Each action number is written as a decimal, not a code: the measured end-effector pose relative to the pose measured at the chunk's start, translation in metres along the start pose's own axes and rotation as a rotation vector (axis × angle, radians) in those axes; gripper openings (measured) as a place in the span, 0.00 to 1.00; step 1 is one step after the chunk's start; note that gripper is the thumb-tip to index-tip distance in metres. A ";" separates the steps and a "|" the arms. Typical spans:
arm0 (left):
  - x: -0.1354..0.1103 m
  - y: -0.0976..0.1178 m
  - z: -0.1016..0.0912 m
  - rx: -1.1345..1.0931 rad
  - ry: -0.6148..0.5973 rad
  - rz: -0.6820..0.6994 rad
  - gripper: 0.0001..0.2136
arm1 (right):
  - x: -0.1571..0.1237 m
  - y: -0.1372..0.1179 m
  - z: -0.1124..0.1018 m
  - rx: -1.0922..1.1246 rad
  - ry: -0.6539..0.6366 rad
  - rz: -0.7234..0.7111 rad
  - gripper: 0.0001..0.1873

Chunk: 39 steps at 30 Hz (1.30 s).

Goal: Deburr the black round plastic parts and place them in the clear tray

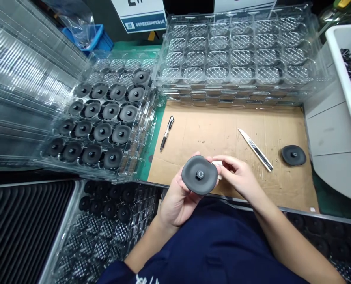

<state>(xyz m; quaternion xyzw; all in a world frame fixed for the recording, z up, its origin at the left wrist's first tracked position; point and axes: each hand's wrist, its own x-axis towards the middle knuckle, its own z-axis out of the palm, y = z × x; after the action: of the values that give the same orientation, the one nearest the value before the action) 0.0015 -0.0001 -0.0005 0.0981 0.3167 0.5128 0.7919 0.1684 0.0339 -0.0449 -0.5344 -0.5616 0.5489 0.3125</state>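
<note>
My left hand (178, 207) is wrapped round the edge of a dark grey oval disc (191, 171) with a short hexagonal stub at its centre, stub side up. At the disc's right edge, my right hand (243, 178) is closed in a pinch on a small white piece (217, 163), perhaps cloth or paper, mostly hidden by the fingers. A similar disc (287, 157) lies on the cardboard (211, 130) to the right. To the left, a clear plastic tray (118, 172) holds many such discs in rows, with bare pockets at its far end.
A black pen (165, 137) and a white utility knife (254, 149) lie on the cardboard. Behind stand stacked clear trays (237, 85). A white bin (345, 75) with small dark parts is at right, a blue basket (103, 39) at back left. More filled trays (104, 227) sit below the table edge.
</note>
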 end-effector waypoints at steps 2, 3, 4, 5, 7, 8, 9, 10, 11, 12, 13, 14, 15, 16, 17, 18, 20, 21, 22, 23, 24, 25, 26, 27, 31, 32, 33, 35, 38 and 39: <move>0.000 -0.001 0.001 0.000 0.012 -0.012 0.22 | -0.001 0.001 -0.001 -0.007 -0.004 0.000 0.12; 0.000 -0.002 0.000 0.002 0.012 -0.015 0.22 | -0.001 0.002 -0.001 -0.008 -0.004 0.002 0.12; 0.000 -0.003 0.000 0.003 0.010 -0.015 0.22 | -0.001 0.004 -0.002 -0.006 -0.005 0.008 0.12; 0.000 -0.003 -0.001 0.004 0.004 -0.013 0.23 | -0.002 0.006 -0.003 -0.001 -0.005 0.016 0.13; 0.000 -0.003 -0.002 0.005 -0.010 -0.010 0.23 | -0.002 0.010 -0.005 0.005 0.002 0.039 0.13; 0.000 -0.003 -0.003 0.006 -0.016 -0.011 0.23 | -0.003 0.010 -0.007 0.000 0.013 0.050 0.13; 0.001 -0.003 -0.003 0.004 -0.024 -0.015 0.23 | -0.005 0.008 -0.008 -0.012 0.033 0.054 0.13; 0.001 -0.003 -0.003 0.004 -0.031 -0.019 0.23 | -0.008 0.004 -0.010 -0.034 0.064 0.046 0.12; 0.001 -0.003 -0.003 0.005 -0.041 -0.024 0.23 | -0.013 -0.002 -0.012 -0.070 0.114 0.020 0.12; 0.001 -0.003 -0.002 0.007 -0.050 -0.026 0.23 | -0.017 -0.010 -0.013 -0.118 0.183 -0.029 0.11; 0.001 -0.003 -0.002 0.012 -0.056 -0.022 0.22 | -0.022 -0.020 -0.015 -0.172 0.264 -0.101 0.10; 0.002 -0.004 -0.002 0.021 -0.058 -0.014 0.22 | -0.027 -0.030 -0.016 -0.228 0.334 -0.194 0.11; 0.002 -0.004 -0.002 0.036 -0.053 -0.002 0.21 | -0.030 -0.039 -0.016 -0.277 0.367 -0.300 0.12; 0.002 -0.005 -0.002 0.062 -0.045 0.011 0.21 | -0.032 -0.046 -0.016 -0.317 0.353 -0.405 0.14; 0.002 -0.006 -0.003 0.096 -0.031 0.028 0.22 | -0.031 -0.051 -0.017 -0.353 0.293 -0.484 0.15; 0.002 -0.007 -0.004 0.135 -0.015 0.043 0.24 | -0.030 -0.053 -0.017 -0.393 0.212 -0.527 0.15; 0.001 -0.008 -0.007 0.198 0.016 0.059 0.26 | -0.024 -0.053 -0.018 -0.488 0.119 -0.505 0.12; 0.001 -0.008 -0.008 0.216 0.031 0.063 0.26 | -0.021 -0.052 -0.018 -0.525 0.138 -0.466 0.10; 0.000 -0.008 -0.009 0.223 0.040 0.062 0.26 | -0.019 -0.052 -0.019 -0.544 0.180 -0.437 0.10; -0.001 -0.007 -0.011 0.226 0.049 0.058 0.26 | -0.019 -0.052 -0.018 -0.538 0.206 -0.432 0.10; -0.001 -0.007 -0.012 0.232 0.058 0.054 0.27 | -0.018 -0.052 -0.017 -0.504 0.210 -0.457 0.11; -0.001 -0.007 -0.013 0.241 0.071 0.054 0.27 | -0.018 -0.051 -0.015 -0.455 0.182 -0.491 0.13; -0.001 -0.007 -0.013 0.251 0.085 0.059 0.28 | -0.017 -0.051 -0.013 -0.412 0.138 -0.516 0.14; -0.001 -0.007 -0.014 0.258 0.100 0.066 0.28 | -0.015 -0.048 -0.012 -0.390 0.100 -0.522 0.14; -0.001 -0.004 -0.015 0.241 0.129 0.069 0.27 | 0.000 -0.023 -0.010 -0.455 0.101 -0.328 0.10; -0.001 -0.003 -0.015 0.236 0.121 0.061 0.27 | 0.002 -0.014 -0.009 -0.456 0.100 -0.274 0.10; -0.001 -0.002 -0.015 0.233 0.111 0.054 0.27 | 0.002 -0.004 -0.008 -0.439 0.082 -0.233 0.11; -0.001 0.000 -0.014 0.229 0.094 0.048 0.26 | 0.000 0.014 -0.003 -0.391 0.022 -0.184 0.11; 0.000 0.000 -0.012 0.230 0.095 0.046 0.27 | -0.005 0.024 0.003 -0.355 -0.017 -0.160 0.11; 0.001 -0.001 -0.011 0.231 0.093 0.051 0.28 | -0.007 0.020 0.003 -0.354 -0.001 -0.152 0.11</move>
<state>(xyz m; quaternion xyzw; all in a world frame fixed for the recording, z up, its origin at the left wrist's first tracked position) -0.0046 -0.0018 -0.0095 0.1728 0.4073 0.4969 0.7465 0.1724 0.0231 -0.0631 -0.5369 -0.6883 0.4167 0.2537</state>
